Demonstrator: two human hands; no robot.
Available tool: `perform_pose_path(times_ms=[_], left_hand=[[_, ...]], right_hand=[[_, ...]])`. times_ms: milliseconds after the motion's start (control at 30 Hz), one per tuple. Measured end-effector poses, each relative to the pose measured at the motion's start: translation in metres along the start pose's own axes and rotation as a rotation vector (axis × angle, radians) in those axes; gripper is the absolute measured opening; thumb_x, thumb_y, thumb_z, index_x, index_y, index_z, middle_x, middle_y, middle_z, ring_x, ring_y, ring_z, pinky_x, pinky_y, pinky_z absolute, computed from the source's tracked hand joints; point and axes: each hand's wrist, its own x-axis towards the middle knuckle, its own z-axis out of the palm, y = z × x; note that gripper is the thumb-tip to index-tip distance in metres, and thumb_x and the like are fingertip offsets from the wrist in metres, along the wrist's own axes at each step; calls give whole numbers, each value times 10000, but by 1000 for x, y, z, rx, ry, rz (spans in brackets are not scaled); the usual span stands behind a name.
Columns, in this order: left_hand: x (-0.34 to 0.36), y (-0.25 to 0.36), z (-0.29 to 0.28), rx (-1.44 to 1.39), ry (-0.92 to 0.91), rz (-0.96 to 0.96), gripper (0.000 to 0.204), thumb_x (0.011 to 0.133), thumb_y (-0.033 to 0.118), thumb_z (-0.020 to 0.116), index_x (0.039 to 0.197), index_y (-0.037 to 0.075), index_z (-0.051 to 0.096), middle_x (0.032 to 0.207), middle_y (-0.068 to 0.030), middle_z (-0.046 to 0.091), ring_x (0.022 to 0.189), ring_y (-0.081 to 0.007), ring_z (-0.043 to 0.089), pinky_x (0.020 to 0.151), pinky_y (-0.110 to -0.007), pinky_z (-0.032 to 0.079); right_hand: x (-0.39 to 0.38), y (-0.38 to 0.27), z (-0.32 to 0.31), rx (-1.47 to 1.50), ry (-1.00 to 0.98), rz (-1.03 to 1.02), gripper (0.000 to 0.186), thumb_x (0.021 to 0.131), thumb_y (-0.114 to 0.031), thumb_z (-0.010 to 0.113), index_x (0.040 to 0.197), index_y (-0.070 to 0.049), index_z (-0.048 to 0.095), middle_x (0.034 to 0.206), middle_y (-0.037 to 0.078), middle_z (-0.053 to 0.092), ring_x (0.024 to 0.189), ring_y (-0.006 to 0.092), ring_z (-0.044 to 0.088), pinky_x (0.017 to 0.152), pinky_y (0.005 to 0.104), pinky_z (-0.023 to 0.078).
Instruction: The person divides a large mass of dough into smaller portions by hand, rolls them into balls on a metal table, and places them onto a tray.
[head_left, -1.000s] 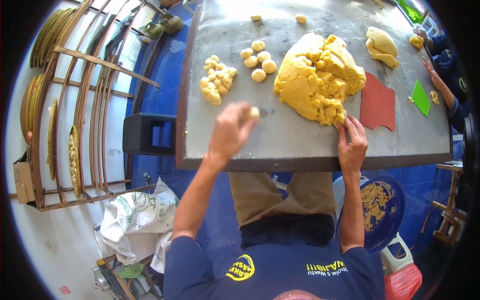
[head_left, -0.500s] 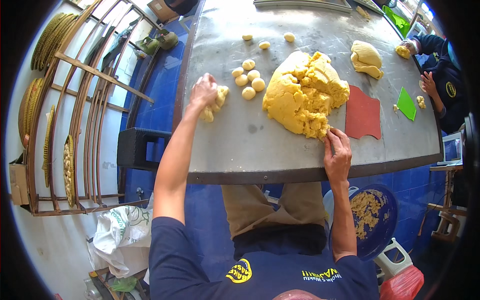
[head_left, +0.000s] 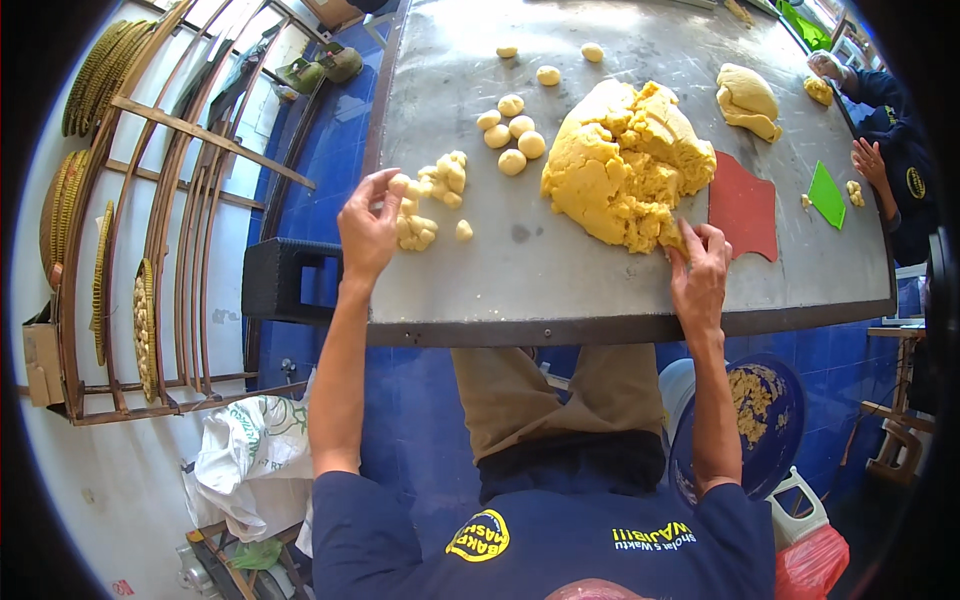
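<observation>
My left hand (head_left: 370, 222) is at the table's left side, its thumb and fingers pinched on a small pale dough piece (head_left: 398, 186). Right beside it lies a cluster of small dough pieces (head_left: 447, 177), with one piece (head_left: 464, 230) lying apart. A big mound of crumbly yellow dough (head_left: 600, 170) sits mid-table. Its near right edge is between the fingers and thumb of my right hand (head_left: 703, 275), which are closed on a bit of it. Several round dough balls (head_left: 512, 161) are grouped left of the mound.
A red scraper sheet (head_left: 742, 210) touches the mound's right side. Farther right are a smooth dough lump (head_left: 748, 100), a green sheet (head_left: 826, 195) and a co-worker's hand (head_left: 870, 162). Below the table's edge stands a blue basin (head_left: 790, 420); a black stool (head_left: 290, 280) is at left.
My left hand has drawn back from the dough cluster toward me, now holding a piece; the cluster is more spread out. My right hand stays at the mound's edge. The view has shifted slightly.
</observation>
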Motion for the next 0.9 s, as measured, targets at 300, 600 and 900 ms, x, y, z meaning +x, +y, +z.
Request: perform_pose_path(times_ms=[300,600,900], left_hand=[[-42,-28,32,188,161,166,235,864,-30,672,1095,11,651,988,-104,616,915,-248,649,793,-355,568],[-46,-22,31,368,-248,331,169,882,45,593,1035,14,659,972,-172,654,1050,-355,579,943,-453,452],[-90,8,60,221,101,244,250,899,120,745,1112,7,676,1004,-137,678,810,-243,653,662,-359,531]], right_hand=[[-17,-10,0,113,-29,-55,509,868,24,654,1370,-31,591,1257,186,622,1125,381,580,988,447,459],[1,-1,-13,69,-150,-148,300,812,18,642,1109,13,691,1026,163,629,976,348,594,904,422,485],[10,19,-9,-41,-97,-94,472,812,99,550,1277,42,603,1218,222,573,1110,377,554,1010,426,469]])
